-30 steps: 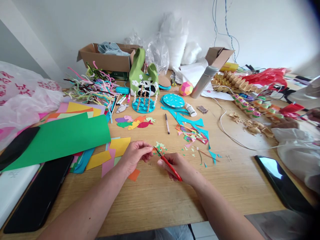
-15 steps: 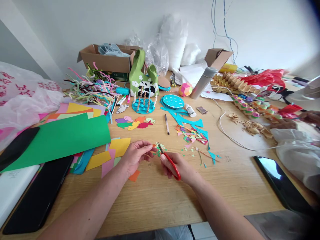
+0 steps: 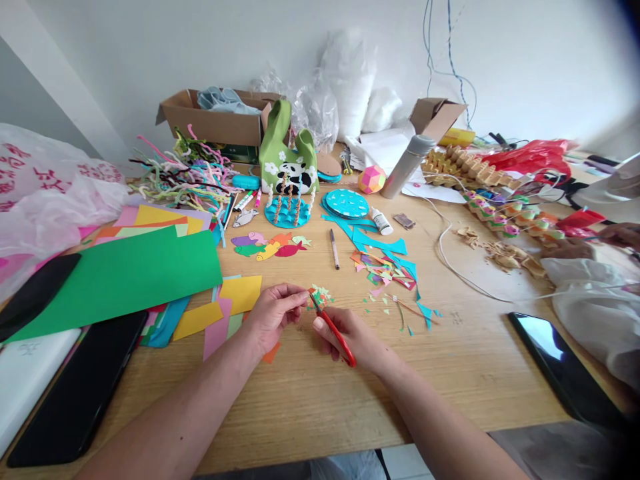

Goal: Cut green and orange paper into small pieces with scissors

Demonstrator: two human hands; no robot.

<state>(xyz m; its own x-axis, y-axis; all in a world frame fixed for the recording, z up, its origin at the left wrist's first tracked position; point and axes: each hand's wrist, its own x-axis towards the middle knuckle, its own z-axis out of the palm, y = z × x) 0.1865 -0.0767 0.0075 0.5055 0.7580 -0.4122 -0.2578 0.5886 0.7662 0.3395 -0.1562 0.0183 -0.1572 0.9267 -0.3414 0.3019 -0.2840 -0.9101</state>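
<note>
My right hand (image 3: 356, 335) grips red-handled scissors (image 3: 339, 339), blades pointing up and left toward the other hand's fingertips. My left hand (image 3: 275, 312) pinches a small orange paper piece (image 3: 312, 291), mostly covered by the fingers, and the blade tips are right at it. Just beyond lies a little pile of green, pale and orange paper snippets (image 3: 324, 295). An orange paper square (image 3: 271, 353) lies partly under my left wrist. Farther back are several coloured paper fish (image 3: 270, 249) and a pen (image 3: 334, 249).
Left stand coloured paper sheets (image 3: 150, 273) and a black phone (image 3: 85, 387). Paper offcuts (image 3: 385, 267), a glue bottle (image 3: 381, 221), a grey flask (image 3: 407, 167) and a white cable (image 3: 460, 280) lie to the right. Another phone (image 3: 560, 360) rests near another person's hand (image 3: 620, 235).
The scissors opened and drew slightly away from the orange piece, then came back to it with the blades closer together. My left hand has barely moved.
</note>
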